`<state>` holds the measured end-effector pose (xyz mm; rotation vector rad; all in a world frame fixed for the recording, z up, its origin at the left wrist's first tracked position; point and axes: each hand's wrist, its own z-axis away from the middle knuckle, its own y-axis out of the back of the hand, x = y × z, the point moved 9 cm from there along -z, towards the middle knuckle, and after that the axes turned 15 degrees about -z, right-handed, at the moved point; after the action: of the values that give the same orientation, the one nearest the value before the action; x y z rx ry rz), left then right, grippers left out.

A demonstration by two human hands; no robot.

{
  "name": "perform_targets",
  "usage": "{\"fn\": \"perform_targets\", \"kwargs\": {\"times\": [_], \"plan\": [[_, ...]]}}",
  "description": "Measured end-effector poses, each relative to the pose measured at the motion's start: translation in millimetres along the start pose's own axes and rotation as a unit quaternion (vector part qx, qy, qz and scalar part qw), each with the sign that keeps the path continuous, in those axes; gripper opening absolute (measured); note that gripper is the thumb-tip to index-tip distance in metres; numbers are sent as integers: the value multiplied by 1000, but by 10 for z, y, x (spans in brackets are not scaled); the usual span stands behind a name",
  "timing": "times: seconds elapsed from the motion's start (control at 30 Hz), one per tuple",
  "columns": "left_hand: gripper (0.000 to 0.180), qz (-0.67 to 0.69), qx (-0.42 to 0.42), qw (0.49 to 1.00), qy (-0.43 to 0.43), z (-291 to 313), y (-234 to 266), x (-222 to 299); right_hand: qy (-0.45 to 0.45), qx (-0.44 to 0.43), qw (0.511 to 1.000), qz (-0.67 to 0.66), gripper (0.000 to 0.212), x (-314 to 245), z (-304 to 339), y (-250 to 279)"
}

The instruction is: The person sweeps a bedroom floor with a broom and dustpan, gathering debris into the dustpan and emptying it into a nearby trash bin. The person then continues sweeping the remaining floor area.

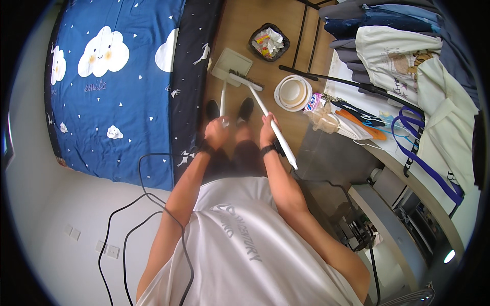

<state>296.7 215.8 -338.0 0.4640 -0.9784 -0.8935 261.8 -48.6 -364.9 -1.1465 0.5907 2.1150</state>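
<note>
My left hand (217, 132) is closed around the white handle of a dustpan (236, 62). The dustpan's pale grey-green tray rests on the wooden floor ahead of my feet. In my right hand (268, 129) is the long white handle of a broom (259, 101), its upper end slanting back past my wrist. The broom's dark-bristled head (246, 80) lies across the near right part of the dustpan tray; whether it touches the tray I cannot tell. Any dirt on the tray is too small to make out.
A black waste bin (269, 42) with crumpled wrappers stands beyond the dustpan. White round tubs (293, 93) sit to the right, beside a clothes rack (352, 81) hung with garments. A bed with a blue cloud-print cover (122, 102) borders the left. Black cables (125, 214) loop by my left arm.
</note>
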Motion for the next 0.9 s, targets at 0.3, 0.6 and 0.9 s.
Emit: {"fn": "perform_targets", "kwargs": {"times": [0.3,0.6,0.9], "plan": [[31,7,-59,998,-4,126,22,200,6,32,998,-54,42,-391,195,591],[31,-3,-112,993,-33,152,32,781,21,73,995,-64,42,-250,526,637],[36,-60,-137,989,-17,69,-103,949,29,115,991,-61,38,-192,575,771]]}}
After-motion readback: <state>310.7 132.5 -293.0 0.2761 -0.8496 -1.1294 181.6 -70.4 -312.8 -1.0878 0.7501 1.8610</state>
